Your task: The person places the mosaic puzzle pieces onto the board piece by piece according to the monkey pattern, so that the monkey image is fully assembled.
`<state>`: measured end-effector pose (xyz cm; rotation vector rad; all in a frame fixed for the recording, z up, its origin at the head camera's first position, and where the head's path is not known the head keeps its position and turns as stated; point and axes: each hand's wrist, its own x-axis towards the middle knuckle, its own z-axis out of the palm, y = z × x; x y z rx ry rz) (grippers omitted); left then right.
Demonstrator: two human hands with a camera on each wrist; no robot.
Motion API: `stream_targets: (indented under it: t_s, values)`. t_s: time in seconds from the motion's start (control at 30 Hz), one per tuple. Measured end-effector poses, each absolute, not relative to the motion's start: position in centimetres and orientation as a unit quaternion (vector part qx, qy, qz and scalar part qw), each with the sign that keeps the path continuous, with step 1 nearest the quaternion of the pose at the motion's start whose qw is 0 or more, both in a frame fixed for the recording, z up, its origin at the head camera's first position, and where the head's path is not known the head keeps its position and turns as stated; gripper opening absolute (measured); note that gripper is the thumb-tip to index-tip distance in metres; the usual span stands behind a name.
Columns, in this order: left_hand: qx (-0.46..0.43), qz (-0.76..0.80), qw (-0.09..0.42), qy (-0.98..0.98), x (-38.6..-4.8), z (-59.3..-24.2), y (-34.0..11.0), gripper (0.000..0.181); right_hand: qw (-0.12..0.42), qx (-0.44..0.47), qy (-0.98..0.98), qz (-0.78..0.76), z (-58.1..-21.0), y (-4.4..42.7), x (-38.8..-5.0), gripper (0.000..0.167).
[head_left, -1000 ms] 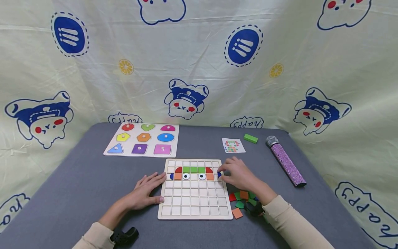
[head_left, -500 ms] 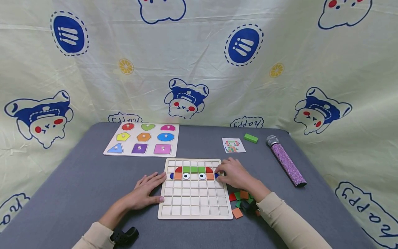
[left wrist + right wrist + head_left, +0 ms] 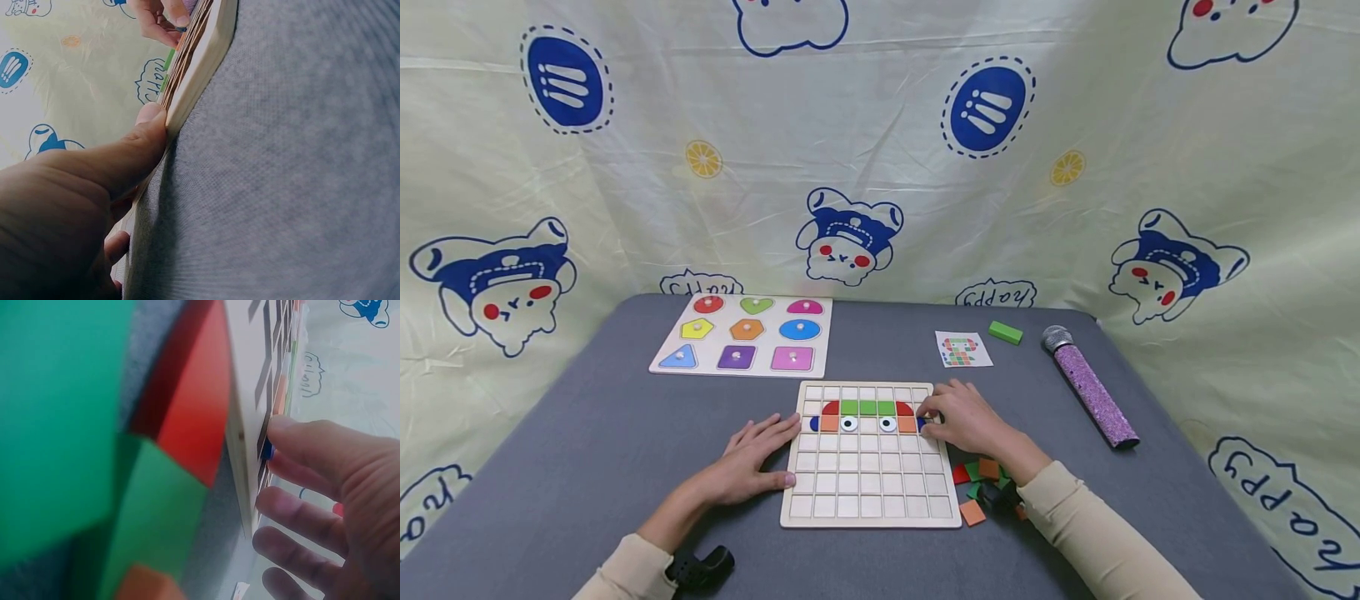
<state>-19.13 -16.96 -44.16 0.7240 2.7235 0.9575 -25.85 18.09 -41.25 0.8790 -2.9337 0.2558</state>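
Note:
A pale wooden grid board point(image 3: 868, 485) lies on the grey table. Along its upper rows sit red corner tiles point(image 3: 831, 409), green tiles point(image 3: 868, 408), orange tiles point(image 3: 829, 425), two eye tiles point(image 3: 848, 424) and a rounded blue tile point(image 3: 814, 424) at the left end. My left hand point(image 3: 741, 467) rests against the board's left edge, fingers extended; in the left wrist view its thumb point(image 3: 140, 140) touches the rim. With thumb and index finger, my right hand point(image 3: 973, 421) pinches another blue tile point(image 3: 267, 450) at the right end of the eye row. The fingers partly cover that tile.
Loose coloured tiles point(image 3: 988, 469) lie beside the board's right edge, under my right forearm. Farther back are a shape puzzle board point(image 3: 763, 358), a printed pattern card point(image 3: 964, 350), a green block point(image 3: 1005, 332) and a glittery microphone point(image 3: 1086, 383). A patterned curtain point(image 3: 880, 125) hangs behind.
My right hand has moved slightly left with the blue tile, from the board's right border into the cell beside the orange tile. The left hand has stayed in place.

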Motion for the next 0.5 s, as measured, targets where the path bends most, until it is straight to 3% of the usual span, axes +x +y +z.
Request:
stream_targets:
  t_s: [0.5]
  values:
    - [0.246, 0.322, 0.077, 0.911, -19.1, -44.1, -17.0, 0.076, 0.067, 0.268, -0.956, 0.103, -39.7, 20.0, -24.8, 0.023]
